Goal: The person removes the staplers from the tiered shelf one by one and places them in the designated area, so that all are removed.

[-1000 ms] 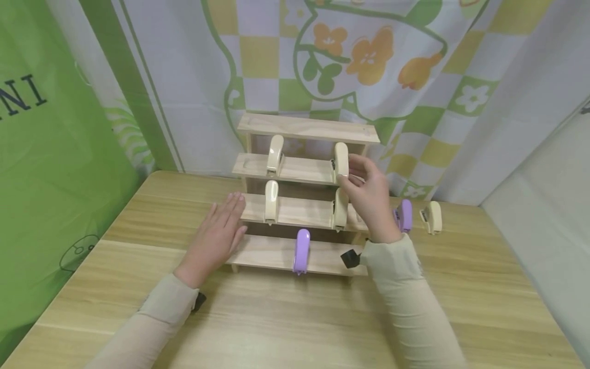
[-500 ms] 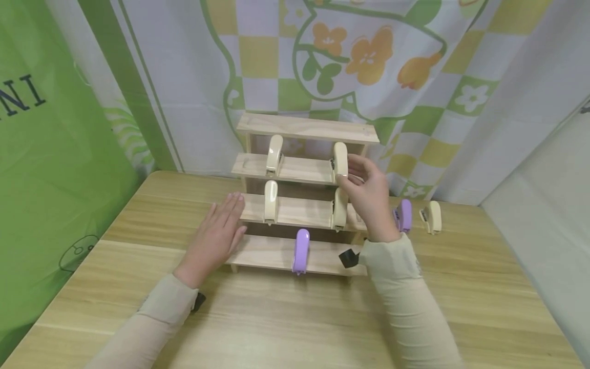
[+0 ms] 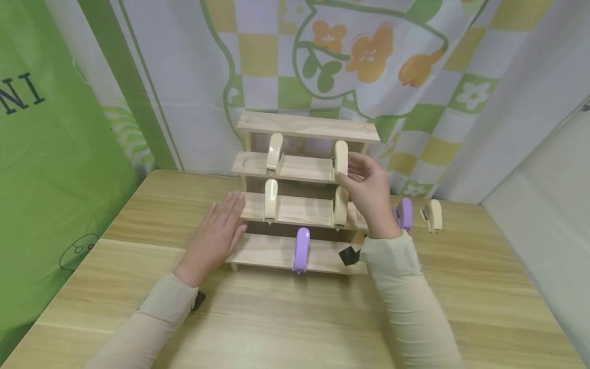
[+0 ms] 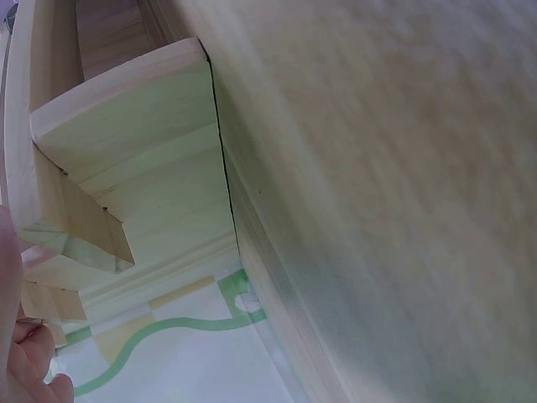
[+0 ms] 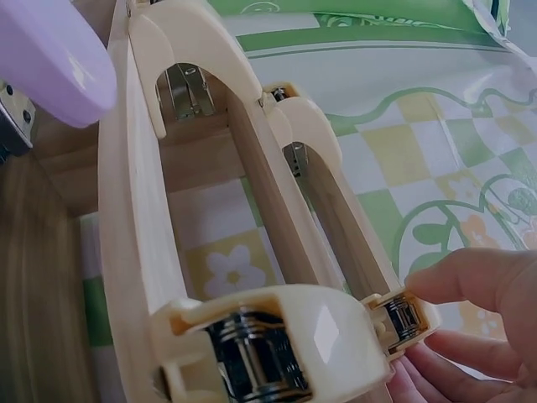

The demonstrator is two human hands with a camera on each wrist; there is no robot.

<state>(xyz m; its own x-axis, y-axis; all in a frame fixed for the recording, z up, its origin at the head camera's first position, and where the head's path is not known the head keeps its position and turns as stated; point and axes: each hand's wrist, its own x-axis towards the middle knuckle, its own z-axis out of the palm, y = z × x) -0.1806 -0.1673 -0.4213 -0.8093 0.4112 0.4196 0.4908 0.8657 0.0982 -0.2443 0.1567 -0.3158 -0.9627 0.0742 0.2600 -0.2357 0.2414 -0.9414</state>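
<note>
A stepped wooden rack (image 3: 306, 126) bears staplers on its shelves. At the right end of its second shelf from the top, my right hand (image 3: 370, 193) pinches a cream stapler (image 3: 341, 155) between thumb and fingers; the right wrist view shows the thumb (image 5: 457, 275) at one end of this stapler. Two more cream staplers stand on the shelf below, the left stapler (image 3: 271, 201) and the right stapler (image 3: 340, 207). Another cream stapler (image 3: 274, 154) stands left of the pinched one. With fingers straight, my left hand (image 3: 213, 240) lies at the rack's left side.
On the lowest shelf stands a purple stapler (image 3: 301, 250). Right of the rack, a second purple stapler (image 3: 405, 214) and a cream stapler (image 3: 433, 216) stand on the wooden table (image 3: 295, 318). A patterned curtain (image 3: 258, 56) hangs close behind the rack.
</note>
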